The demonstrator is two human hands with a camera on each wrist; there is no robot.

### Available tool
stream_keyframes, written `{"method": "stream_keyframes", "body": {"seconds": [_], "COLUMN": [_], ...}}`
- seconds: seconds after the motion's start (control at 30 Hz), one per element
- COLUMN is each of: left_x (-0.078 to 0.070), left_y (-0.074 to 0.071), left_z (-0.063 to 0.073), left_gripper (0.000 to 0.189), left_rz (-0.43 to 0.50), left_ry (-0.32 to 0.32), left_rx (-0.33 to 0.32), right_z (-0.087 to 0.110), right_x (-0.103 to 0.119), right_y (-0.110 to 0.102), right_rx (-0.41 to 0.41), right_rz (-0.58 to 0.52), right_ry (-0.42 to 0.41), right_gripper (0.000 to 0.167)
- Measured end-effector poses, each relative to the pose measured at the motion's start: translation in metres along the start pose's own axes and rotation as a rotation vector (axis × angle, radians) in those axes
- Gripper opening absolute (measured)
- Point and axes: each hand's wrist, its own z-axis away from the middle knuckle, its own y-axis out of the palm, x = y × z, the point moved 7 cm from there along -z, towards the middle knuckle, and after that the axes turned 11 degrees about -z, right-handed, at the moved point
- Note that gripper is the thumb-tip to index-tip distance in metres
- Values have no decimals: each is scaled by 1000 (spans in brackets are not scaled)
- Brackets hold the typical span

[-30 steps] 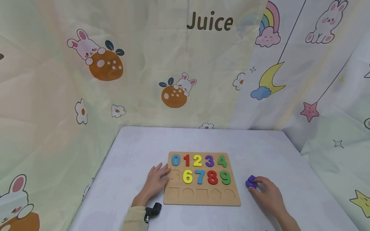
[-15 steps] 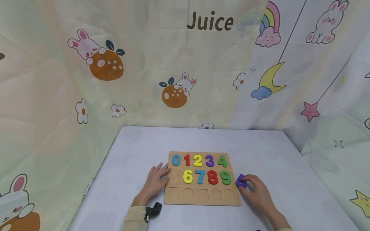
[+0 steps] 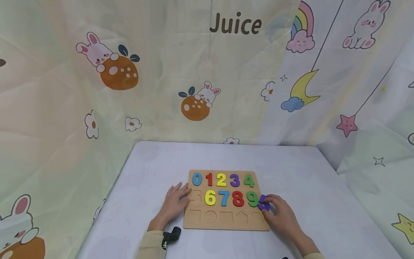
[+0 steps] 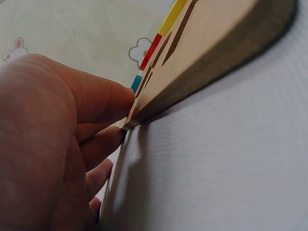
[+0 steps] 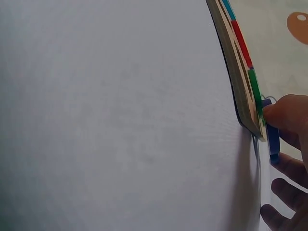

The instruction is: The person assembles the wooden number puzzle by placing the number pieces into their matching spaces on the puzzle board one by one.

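In the head view a wooden number puzzle board lies flat on the table. My right hand pinches a purple number 5 piece between thumb and fingers, over the board's right edge beside the green 9. The right wrist view shows this piece tilted on edge past the board's corner. My left hand rests at the board's left edge, fingers spread, thumb by the 5-shaped recess. In the left wrist view the thumb touches the board's rim.
Coloured digits such as the blue 0 and yellow 6 sit in the upper two rows. Outlined shape recesses line the bottom row. A white cloth covers the table; a printed curtain hangs behind it.
My right hand has carried the purple 5 leftward from the table on the right to the board's right edge. The left hand and board have stayed in place.
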Motion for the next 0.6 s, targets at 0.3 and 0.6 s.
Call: {"method": "stream_keyframes", "body": {"seconds": [0.3, 0.6], "left_x": [2, 1], "left_y": [1, -1], "left_z": [0, 0], "left_gripper": [39, 39], "left_rz": [7, -4], "left_ry": [-15, -9], "left_rx": [2, -1], "right_z": [-2, -1], "right_x": [4, 16], "right_y": [5, 19], "right_rx": [-2, 18], "right_rz": [-27, -54], "right_ry": [-17, -20], "right_gripper": [34, 32]}}
